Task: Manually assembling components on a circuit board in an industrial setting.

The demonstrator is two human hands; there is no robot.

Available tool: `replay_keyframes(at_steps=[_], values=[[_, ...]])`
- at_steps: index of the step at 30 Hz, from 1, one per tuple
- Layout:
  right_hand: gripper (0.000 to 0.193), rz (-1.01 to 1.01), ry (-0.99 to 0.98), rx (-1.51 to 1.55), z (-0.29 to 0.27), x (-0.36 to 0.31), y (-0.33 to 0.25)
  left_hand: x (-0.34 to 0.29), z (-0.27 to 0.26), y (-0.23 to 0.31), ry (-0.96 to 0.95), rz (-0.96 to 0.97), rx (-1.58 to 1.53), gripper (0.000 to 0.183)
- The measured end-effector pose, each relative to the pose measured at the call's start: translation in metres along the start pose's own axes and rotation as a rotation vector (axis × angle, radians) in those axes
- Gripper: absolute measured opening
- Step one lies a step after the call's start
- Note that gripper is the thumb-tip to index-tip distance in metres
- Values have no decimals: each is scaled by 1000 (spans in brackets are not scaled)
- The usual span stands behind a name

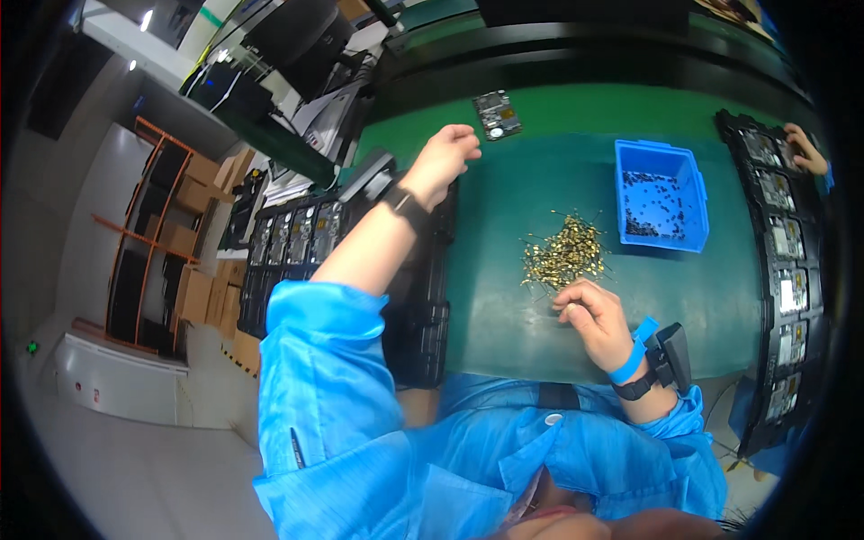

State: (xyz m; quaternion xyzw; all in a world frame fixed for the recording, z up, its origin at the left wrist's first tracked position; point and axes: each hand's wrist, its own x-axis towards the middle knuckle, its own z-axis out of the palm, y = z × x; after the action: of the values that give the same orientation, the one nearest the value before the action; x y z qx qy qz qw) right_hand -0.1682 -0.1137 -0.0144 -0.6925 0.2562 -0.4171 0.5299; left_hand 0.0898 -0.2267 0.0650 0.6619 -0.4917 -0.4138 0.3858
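My left hand (443, 160) is raised near the far left of the green mat, its fingers curled together; no held thing shows between them. Just beyond its fingertips, apart from them, a small rectangular electronic module (498, 115) with a round silver part lies on the green strip. My right hand (596, 317) bends its fingers in a pinch at the near edge of a pile of small gold-coloured parts with thin dark leads (567, 252). Whatever lies between those fingertips is too small to make out. Beyond that hand stands a blue bin (661, 241) containing many tiny black pieces.
A black tray (772, 297) with several similar modules runs along the right side, where another person's hand (806, 151) touches its far end. More modules sit in a black tray (292, 236) on the left. A dark green post (279, 144) rises behind my left arm.
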Motion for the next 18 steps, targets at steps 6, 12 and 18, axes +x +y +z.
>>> replay_keyframes(at_steps=[6,12,18], values=[[12,40,-19,0,1,0,-2,-73,-107,-31,113,159,960,48],[8,-32,17,-258,10,4,-9,-105,-229,-160,485,-303,1148,59],[7,-81,45,-456,24,5,-4,-110,-200,-193,682,-141,1124,54]])
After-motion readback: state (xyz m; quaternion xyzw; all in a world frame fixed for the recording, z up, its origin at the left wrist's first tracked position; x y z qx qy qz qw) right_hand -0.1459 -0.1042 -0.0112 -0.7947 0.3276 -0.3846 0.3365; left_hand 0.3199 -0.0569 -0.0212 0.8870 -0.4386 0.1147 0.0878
